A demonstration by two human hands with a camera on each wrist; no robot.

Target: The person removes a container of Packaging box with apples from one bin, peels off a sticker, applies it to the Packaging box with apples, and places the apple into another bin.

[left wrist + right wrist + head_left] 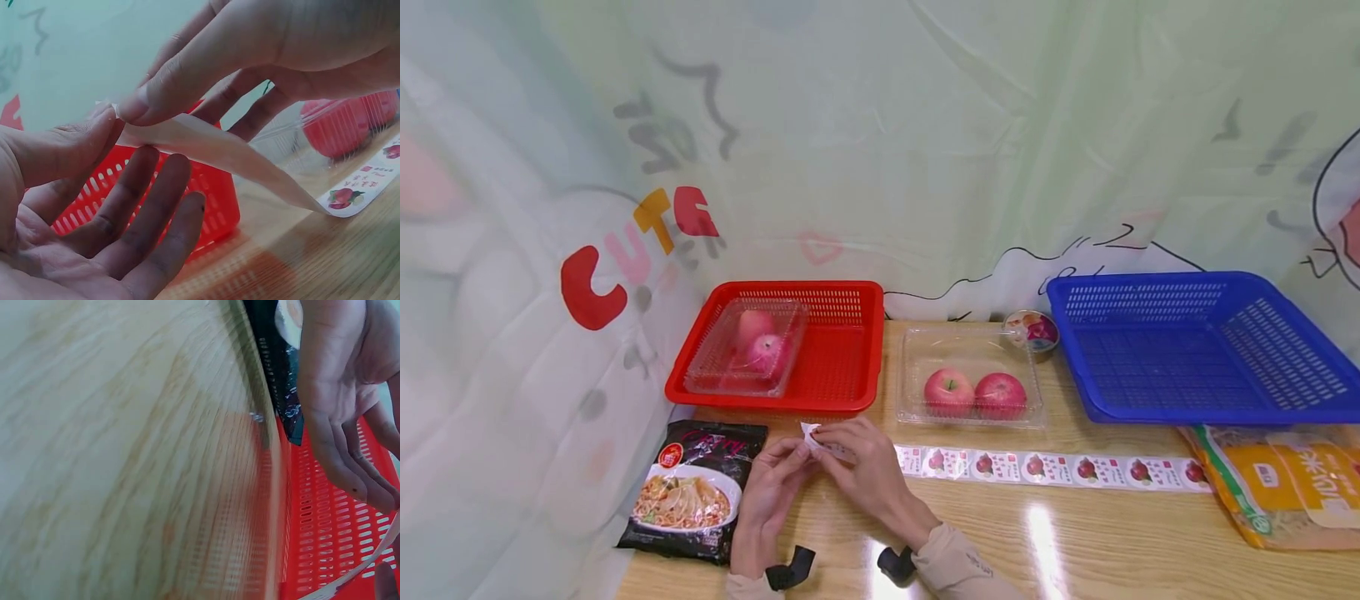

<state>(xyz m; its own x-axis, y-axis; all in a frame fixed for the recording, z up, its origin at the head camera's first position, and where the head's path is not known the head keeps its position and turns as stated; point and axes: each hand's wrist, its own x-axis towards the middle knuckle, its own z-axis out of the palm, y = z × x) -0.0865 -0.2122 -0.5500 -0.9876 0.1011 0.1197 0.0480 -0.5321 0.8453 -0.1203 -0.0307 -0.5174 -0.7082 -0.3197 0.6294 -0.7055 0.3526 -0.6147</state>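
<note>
The sticker strip [1045,467] is pinched by the left hand [771,492] and right hand [868,477], before the red basket [842,354] and apple tray [970,375].

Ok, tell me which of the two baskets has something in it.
The red basket, on the left behind the hands. It holds a clear box of apples; the blue basket on the right holds nothing.
</note>
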